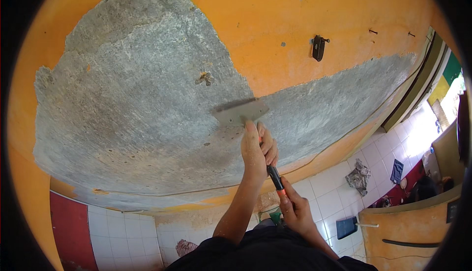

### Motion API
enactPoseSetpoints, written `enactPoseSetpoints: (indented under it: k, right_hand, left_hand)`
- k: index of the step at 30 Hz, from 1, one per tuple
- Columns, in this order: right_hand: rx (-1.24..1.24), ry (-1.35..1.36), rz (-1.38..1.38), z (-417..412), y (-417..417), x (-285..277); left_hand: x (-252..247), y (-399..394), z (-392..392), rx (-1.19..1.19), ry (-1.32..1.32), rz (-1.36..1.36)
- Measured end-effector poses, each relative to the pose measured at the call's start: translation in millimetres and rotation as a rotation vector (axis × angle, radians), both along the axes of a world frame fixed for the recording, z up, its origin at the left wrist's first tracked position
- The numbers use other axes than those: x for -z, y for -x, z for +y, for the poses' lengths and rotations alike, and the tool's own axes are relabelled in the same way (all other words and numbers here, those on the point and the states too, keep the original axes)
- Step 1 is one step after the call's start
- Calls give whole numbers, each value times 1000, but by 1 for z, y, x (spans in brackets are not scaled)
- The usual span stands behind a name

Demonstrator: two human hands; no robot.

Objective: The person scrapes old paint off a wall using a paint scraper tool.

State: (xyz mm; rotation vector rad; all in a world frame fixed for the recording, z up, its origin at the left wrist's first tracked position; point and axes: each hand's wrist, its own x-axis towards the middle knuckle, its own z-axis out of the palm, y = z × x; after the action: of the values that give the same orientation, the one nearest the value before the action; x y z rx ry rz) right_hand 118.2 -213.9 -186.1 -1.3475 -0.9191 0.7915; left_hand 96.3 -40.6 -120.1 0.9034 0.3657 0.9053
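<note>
Both my hands are on one long-handled wall scraper with a black and orange handle [274, 178]. Its wide metal blade [243, 113] lies against the bare grey wall patch [147, 94], just below a corner of the orange paint [273, 50]. My left hand [256, 151] wraps the upper handle close behind the blade, the thumb pointing up towards it. Lower down, my right hand [298, 209] grips the handle's end. The blade is slightly blurred. Ragged paint edges border the grey patch, and some pale dust clings to my left forearm.
A black holder [318, 48] hangs by a nail; more nails [373, 31] jut out to its right. A thin cable [317, 156] runs along the lower wall. On the tiled floor [328, 186] lie a crumpled cloth [358, 177] and a dark dustpan [346, 228], beside an orange half-wall [402, 230].
</note>
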Motion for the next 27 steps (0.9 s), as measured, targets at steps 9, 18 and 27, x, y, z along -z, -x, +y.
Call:
enactPoseSetpoints:
  k: [9,18,27]
  right_hand:
    - [-44,-11,211,-2,1,-7]
    - [-48,30,146,-8,-3,-23]
    - [-88,56,133,-33,4,-8]
  left_hand:
    - [-16,-2,-6,-87,-55,126]
    - [-23,0,-9,-53,46,109]
    - [-12,1,-11,-95,51,126]
